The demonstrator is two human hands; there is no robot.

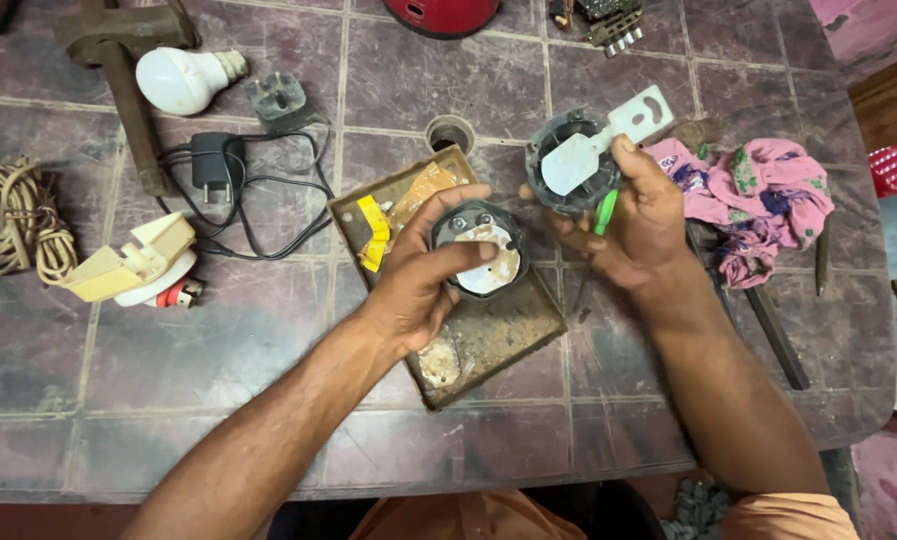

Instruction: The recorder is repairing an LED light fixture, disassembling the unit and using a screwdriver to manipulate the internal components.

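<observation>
At the centre of the frame, a rusty metal tray (489,340) is seen lying on the tiled bench (219,350). Yellow strips (376,232) and an orange scrap (424,190) are held in its upper left part; the rest of its floor is stained and pitted.

Above the tray, a round dark part (481,262) with a worn whitish face is gripped by the left hand (419,275), the fingers being closed over its upper rim and the thumb laid across its face. Two small metal bits are visible near its top.

To the right of centre, a second round dark housing (572,165) is clasped by the right hand (634,225). A white flat strip (609,140) is set across the housing and juts toward the upper right. A green-handled tool (605,212) is also pinched in that hand, just below the housing.

A pink cloth (759,200) lies just right of the right hand. In the upper left, a white bulb (184,80), a plug (277,100) and a black adapter (212,162) with its cord are spread; a coiled cable (14,220) lies at the left edge.
</observation>
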